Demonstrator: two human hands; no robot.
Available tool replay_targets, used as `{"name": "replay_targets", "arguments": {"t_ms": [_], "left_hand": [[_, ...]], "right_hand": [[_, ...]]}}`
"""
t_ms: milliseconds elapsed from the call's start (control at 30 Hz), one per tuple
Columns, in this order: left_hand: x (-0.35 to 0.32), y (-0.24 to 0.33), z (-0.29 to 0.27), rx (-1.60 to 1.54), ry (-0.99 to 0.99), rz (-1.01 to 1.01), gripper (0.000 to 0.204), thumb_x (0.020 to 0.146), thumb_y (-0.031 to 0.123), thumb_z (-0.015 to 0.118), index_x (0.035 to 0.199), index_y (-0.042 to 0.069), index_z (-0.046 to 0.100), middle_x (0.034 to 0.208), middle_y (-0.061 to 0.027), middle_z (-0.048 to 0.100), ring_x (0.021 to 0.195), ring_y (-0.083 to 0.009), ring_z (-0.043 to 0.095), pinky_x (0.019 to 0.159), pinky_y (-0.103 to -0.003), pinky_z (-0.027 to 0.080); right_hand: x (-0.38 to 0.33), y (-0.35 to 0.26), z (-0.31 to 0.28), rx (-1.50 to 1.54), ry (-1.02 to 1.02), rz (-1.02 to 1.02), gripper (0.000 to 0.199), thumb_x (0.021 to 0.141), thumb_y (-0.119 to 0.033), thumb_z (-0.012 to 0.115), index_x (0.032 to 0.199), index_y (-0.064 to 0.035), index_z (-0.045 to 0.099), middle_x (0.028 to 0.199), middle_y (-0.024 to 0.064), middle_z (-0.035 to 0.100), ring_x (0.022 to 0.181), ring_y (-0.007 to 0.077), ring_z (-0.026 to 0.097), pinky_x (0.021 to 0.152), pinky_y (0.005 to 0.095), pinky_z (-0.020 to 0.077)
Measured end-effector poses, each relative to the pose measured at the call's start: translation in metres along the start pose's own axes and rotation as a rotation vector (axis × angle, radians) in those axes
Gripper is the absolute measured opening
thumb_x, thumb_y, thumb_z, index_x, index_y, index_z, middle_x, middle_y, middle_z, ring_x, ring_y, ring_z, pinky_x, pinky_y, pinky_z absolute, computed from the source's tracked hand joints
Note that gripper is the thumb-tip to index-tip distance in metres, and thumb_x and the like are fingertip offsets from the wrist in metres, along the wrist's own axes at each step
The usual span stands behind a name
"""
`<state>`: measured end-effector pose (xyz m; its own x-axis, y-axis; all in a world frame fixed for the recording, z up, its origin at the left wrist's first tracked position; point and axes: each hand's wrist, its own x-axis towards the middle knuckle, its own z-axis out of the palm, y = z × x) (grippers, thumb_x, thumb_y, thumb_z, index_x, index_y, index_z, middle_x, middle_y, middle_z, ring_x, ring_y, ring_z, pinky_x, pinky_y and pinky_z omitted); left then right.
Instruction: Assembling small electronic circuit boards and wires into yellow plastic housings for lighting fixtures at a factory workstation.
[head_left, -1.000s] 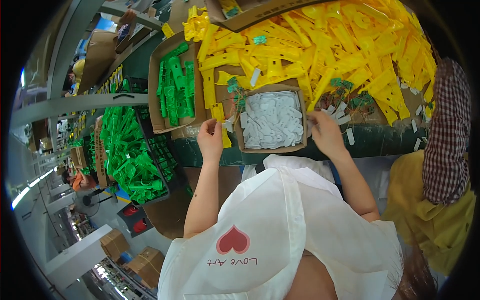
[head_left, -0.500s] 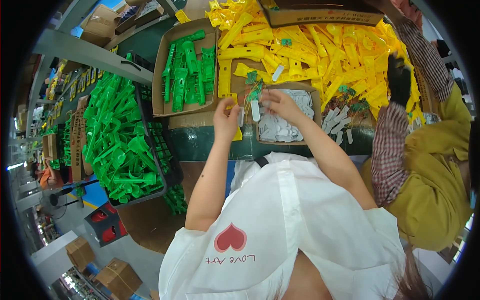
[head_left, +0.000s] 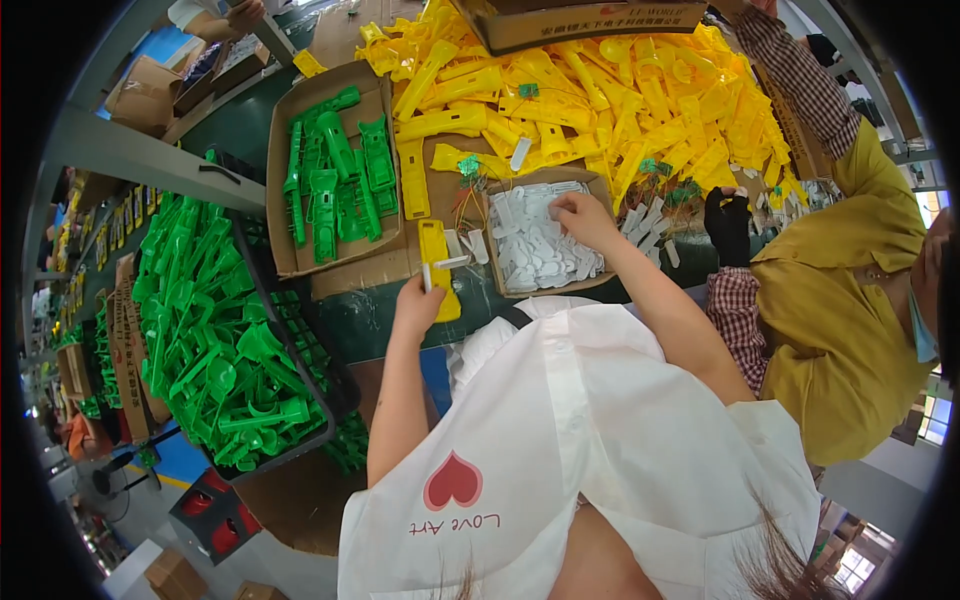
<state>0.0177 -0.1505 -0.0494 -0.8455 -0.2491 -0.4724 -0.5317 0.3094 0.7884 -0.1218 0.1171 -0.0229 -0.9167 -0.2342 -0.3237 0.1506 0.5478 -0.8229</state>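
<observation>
My left hand (head_left: 415,306) is closed, its fingertips pinching a small white plastic strip (head_left: 428,277) over a yellow plastic housing (head_left: 440,298) on the table. More white strips (head_left: 477,246) lie beside that housing. My right hand (head_left: 588,220) reaches into a cardboard box (head_left: 492,272) of flat white plastic pieces (head_left: 530,240). Its thumb and fingers are pinched together over the pile, and what they hold is too small to make out. Just left of this box's far corner lies a green circuit board (head_left: 469,165) with thin coloured wires.
Yellow housings (head_left: 640,95) form a large heap at the back. A shallow carton (head_left: 285,262) of green housings stands left, with a dark crate (head_left: 325,425) heaped with green parts nearer me. To my right, a co-worker's black-gloved hand (head_left: 728,215) is at the table.
My hands have moved apart: the left came nearer, over the yellow housing, and the right went into the box of white pieces. The circuit board they were at lies on the table. The view shifted.
</observation>
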Motion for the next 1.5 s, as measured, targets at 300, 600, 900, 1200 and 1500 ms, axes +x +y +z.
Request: {"name": "replay_targets", "arguments": {"t_ms": [300,600,900,1200,1500], "left_hand": [[-0.072,0.005,-0.035,-0.627,-0.036,-0.066,0.044,0.069,-0.01,0.047,0.111,0.002,0.041,0.095,-0.0108,0.058,0.081,-0.0202,0.059,0.075,-0.031,0.047],[-0.061,0.037,-0.012,-1.047,0.026,0.013,0.034,0.079,0.002,0.057,0.111,0.003,0.046,0.097,-0.0112,0.058,0.084,-0.0224,0.06,0.076,-0.034,0.048],[-0.049,0.08,-0.03,-1.171,-0.101,0.142,0.029,0.074,0.012,0.057,0.1,0.004,0.047,0.084,-0.0049,0.052,0.08,-0.0171,0.054,0.073,-0.03,0.042],[-0.05,0.169,-0.05,-0.558,0.119,0.592,0.019,0.077,0.003,0.062,0.093,0.002,0.053,0.082,-0.0015,0.055,0.074,-0.0089,0.054,0.065,-0.022,0.043],[-0.054,0.186,-0.049,-0.373,0.26,0.571,0.019,0.077,0.009,0.066,0.092,0.001,0.059,0.083,-0.0015,0.059,0.072,-0.0085,0.055,0.065,-0.021,0.044]], "right_hand": [[0.062,-0.062,0.036,-0.516,0.313,-0.481,0.022,0.081,-0.024,0.052,0.075,-0.0035,0.056,0.075,0.0144,0.058,0.071,0.0337,0.057,0.062,0.0434,0.045],[0.11,-0.086,0.08,-0.789,0.068,-0.219,0.023,0.071,-0.023,0.064,0.081,-0.0033,0.059,0.084,0.0163,0.061,0.075,0.0323,0.059,0.065,0.0407,0.0471],[0.048,-0.127,0.012,0.251,-0.178,-0.565,0.013,0.069,-0.005,0.065,0.083,-0.0045,0.064,0.077,0.003,0.061,0.069,0.0107,0.054,0.062,0.0234,0.043],[-0.005,-0.169,-0.008,0.644,-0.358,-0.622,0.013,0.073,0.005,0.062,0.085,0.0015,0.059,0.09,0.0066,0.057,0.087,0.0153,0.055,0.078,0.0272,0.0453],[-0.034,-0.175,0.008,0.772,-0.579,-0.285,0.036,0.084,-0.017,0.058,0.113,-0.0039,0.043,0.089,0.0035,0.053,0.073,0.0104,0.055,0.066,0.0243,0.0464]]}}
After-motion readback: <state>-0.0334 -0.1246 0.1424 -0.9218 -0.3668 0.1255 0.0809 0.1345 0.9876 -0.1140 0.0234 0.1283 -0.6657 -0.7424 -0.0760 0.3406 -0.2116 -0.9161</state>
